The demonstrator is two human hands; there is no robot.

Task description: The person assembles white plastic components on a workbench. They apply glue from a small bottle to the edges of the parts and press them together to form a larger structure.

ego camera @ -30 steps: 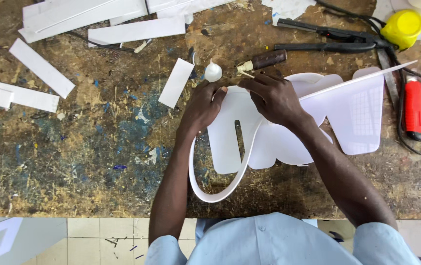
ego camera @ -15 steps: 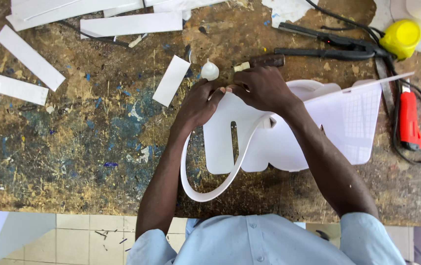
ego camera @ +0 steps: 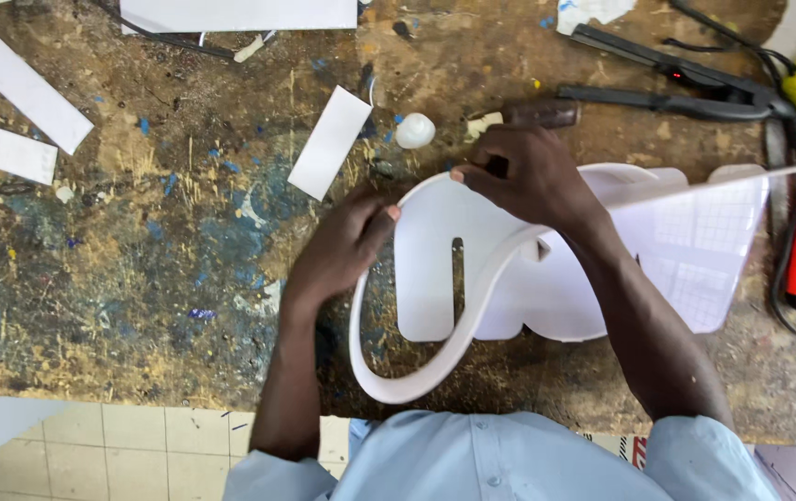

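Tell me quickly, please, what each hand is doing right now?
Left hand: closed, pinching the curved white plastic strip.
Right hand: closed on the same strip, at the top edge of the flat white cut-out sheet.

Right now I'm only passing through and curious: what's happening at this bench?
A person is bending a long white strip along the rounded top edge of a flat white cut-out shape lying on a paint-stained workbench. The left hand presses the strip at the shape's left corner, the right hand pinches it along the top. The rest of the strip loops free toward the person.
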